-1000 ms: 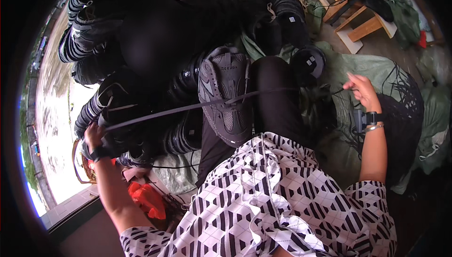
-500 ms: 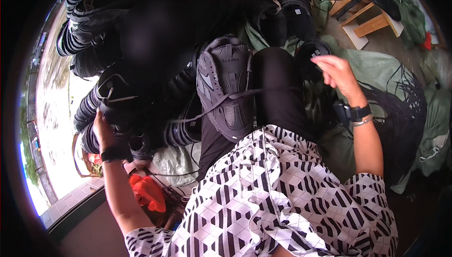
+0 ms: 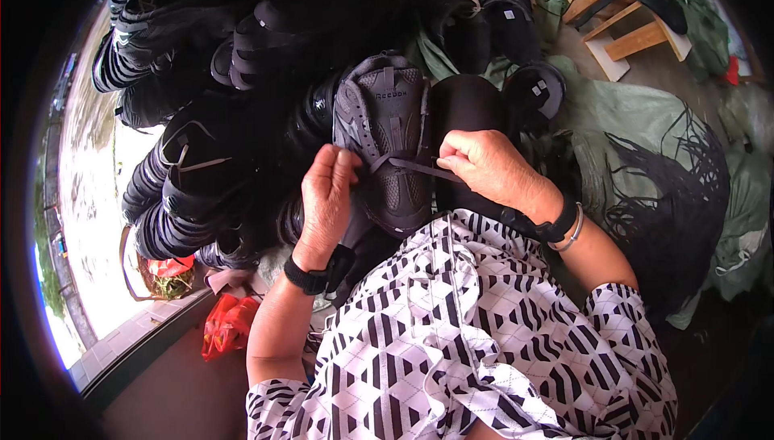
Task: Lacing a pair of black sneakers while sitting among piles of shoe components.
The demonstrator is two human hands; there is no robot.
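Observation:
A dark grey shoe upper [image 3: 389,129] lies on my lap, toe pointing away from me. My left hand [image 3: 325,198] presses on its left side, fingertips at the lace holes. My right hand [image 3: 486,167] sits at its right side and pinches a black lace [image 3: 415,167] that runs across the upper between both hands. Each wrist wears a dark band.
Stacks of black shoe uppers [image 3: 201,117] fill the space ahead and to the left. A bundle of black laces [image 3: 673,190] lies on green sacking [image 3: 621,109] at the right. A wooden stool [image 3: 621,12] stands at the top right. A red bag [image 3: 228,323] lies low left.
Both hands were spread wide apart, pulling the lace taut. They have come together onto the shoe upper, and the lace now spans only its width.

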